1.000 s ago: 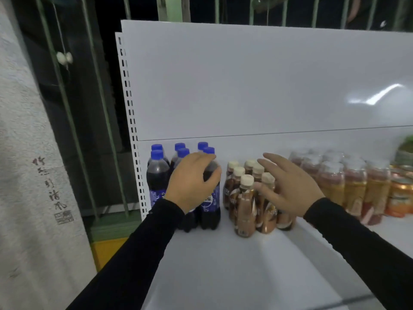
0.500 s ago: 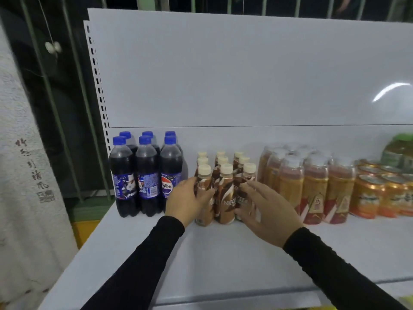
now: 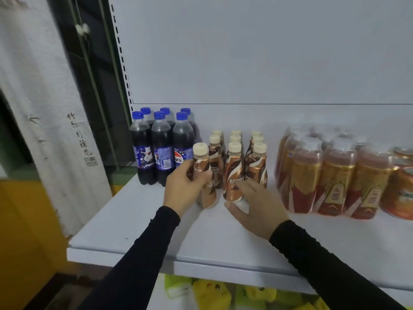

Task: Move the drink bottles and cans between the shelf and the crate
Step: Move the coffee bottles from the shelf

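Several small brown coffee bottles [image 3: 232,171] with cream caps stand in rows on the white shelf [image 3: 201,238]. My left hand [image 3: 184,190] is closed around the front-left coffee bottle [image 3: 201,157], which tilts slightly left, apart from its row. My right hand [image 3: 257,205] hovers with fingers spread just in front of the front-middle and front-right coffee bottles, touching or nearly touching them. Several dark cola bottles [image 3: 162,148] with blue caps stand to the left. The crate is not in view.
A shrink-wrapped pack of amber tea bottles [image 3: 330,173] stands to the right, with orange cans [image 3: 400,186] beyond it. Yellow-green packets [image 3: 212,294] lie on the shelf below. A pale curtain [image 3: 44,108] hangs at left.
My left hand has closed on the front-left coffee bottle and tipped it away from the group. My right hand has drawn back slightly from the bottles. The camera has moved closer and lower.
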{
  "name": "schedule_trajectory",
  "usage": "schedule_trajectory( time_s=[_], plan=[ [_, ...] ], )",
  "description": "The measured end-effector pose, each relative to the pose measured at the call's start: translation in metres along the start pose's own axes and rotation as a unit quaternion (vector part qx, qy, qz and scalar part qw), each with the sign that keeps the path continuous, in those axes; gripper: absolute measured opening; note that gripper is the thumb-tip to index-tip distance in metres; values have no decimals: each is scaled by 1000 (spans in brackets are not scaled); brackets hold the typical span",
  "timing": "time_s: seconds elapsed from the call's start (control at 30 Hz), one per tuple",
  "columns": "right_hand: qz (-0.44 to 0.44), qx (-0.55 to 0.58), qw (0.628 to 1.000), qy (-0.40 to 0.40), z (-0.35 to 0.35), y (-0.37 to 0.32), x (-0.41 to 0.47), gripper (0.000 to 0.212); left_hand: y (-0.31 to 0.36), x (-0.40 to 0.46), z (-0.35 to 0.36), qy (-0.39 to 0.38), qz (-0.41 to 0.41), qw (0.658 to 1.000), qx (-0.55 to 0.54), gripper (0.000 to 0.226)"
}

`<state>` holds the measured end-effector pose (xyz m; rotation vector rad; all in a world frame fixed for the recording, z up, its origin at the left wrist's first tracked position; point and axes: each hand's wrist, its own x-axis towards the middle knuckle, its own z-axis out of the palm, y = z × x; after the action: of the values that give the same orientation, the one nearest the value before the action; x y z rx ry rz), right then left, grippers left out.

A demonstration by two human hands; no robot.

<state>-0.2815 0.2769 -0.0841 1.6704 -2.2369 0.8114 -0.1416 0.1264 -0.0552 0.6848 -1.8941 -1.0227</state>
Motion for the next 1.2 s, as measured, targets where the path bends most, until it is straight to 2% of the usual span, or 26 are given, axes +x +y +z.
schedule_trajectory(
  time_s=[0.07,0.13,0.2,0.23,0.37,0.47,0.63,0.77,0.87,0.9,1.07,1.2],
  plan=[
    [14,37,999,-19,8,-10,4,60,-1,-1,-4,-4,-5,999,-47,13],
    [26,77,996,-36,18,-18,11,77,-4,-1,-6,-18,-15,996,-86,20],
    [46,119,991,-49,26,-24,17,85,-7,-1,-6,-29,-28,992,-123,25],
    [58,146,986,-48,29,-27,19,82,-9,0,-6,-34,-35,989,-141,24],
    [86,221,971,-17,33,-35,19,47,-18,6,-5,-59,-57,981,-176,17],
    [85,246,965,-19,35,-34,19,40,-23,11,-6,-109,-77,963,-234,19],
    [78,254,964,-25,37,-30,19,44,-27,16,-4,-155,-118,935,-295,38],
    [75,242,967,-29,38,-31,19,50,-30,17,-4,-122,-123,929,-326,37],
    [78,212,974,-12,42,-31,20,87,-31,18,-7,-86,-126,917,-368,31],
    [81,214,973,-4,43,-31,20,88,-31,18,-8,-78,-124,916,-375,32],
    [89,283,955,25,39,-31,16,68,-31,17,-9,-78,-102,923,-364,48],
    [95,309,946,29,38,-31,15,65,-33,19,-10,-98,-117,902,-405,58]
  ],
)
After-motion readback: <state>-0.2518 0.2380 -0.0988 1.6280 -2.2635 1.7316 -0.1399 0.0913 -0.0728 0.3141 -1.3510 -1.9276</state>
